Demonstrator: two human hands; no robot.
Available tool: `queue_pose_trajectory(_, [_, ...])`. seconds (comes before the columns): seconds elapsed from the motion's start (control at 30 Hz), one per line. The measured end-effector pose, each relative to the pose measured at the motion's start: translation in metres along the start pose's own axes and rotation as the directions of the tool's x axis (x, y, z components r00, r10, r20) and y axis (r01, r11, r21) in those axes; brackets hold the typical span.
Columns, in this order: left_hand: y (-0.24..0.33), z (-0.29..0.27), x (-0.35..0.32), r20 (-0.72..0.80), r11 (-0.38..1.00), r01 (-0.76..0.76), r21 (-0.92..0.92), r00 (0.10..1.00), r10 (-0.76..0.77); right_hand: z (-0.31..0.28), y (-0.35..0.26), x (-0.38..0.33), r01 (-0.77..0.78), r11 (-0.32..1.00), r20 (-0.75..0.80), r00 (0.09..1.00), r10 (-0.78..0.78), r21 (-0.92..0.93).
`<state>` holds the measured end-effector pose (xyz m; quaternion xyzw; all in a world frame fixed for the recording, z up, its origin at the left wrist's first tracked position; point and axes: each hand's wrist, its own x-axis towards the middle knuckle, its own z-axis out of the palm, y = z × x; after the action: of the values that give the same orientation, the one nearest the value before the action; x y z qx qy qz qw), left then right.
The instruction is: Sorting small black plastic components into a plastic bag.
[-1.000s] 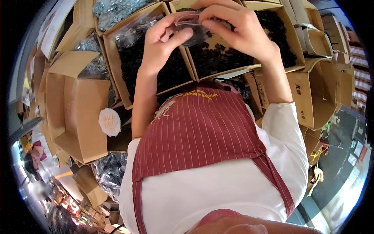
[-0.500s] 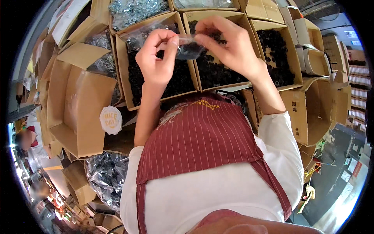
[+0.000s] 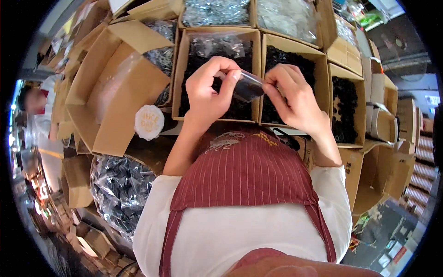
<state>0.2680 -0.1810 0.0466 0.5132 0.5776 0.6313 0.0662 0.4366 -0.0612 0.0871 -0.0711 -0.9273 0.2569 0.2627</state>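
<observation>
Between my hands a small clear plastic bag [image 3: 248, 88] is stretched by its top edge, with dark contents showing through it. My left hand [image 3: 211, 88] pinches one top corner between thumb and forefinger. The opposite corner is pinched by my right hand [image 3: 291, 94], its fingers curled. Both hands are raised over two cardboard boxes of small black parts: the left box [image 3: 176, 92] has clear plastic bags [image 3: 218, 46] lying at its far end, and the right box [image 3: 295, 50] sits beside it. What exactly the black pieces are, I cannot make out.
On the left stands an open cardboard box [image 3: 117, 111] beside a round white lid-like disc [image 3: 149, 122]. Below it is a large heap of filled clear bags [image 3: 122, 189]. Another box of black parts [image 3: 345, 111] is at right; boxes of clear bags [image 3: 286, 18] line the back. A person [image 3: 39, 99] is far left.
The view has shifted, so the boxes appear farther right. My hands have come closer together, and the bag's top edge is now drawn straight between them.
</observation>
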Motion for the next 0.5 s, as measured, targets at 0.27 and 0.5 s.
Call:
queue_pose_trajectory(0.27, [0.02, -0.008, -0.018, 0.08, 0.845, 0.401, -0.355, 0.913, -0.399, 0.002, 0.004, -0.008, -0.161, 0.927, 0.051, 0.987, 0.153, 0.338])
queue_pose_trajectory(0.5, [0.008, 0.014, -0.016, 0.365, 0.749, 0.512, -0.421, 0.851, -0.377, 0.011, 0.02, -0.065, -0.469, 0.631, 0.25, 0.878, 0.407, 0.618])
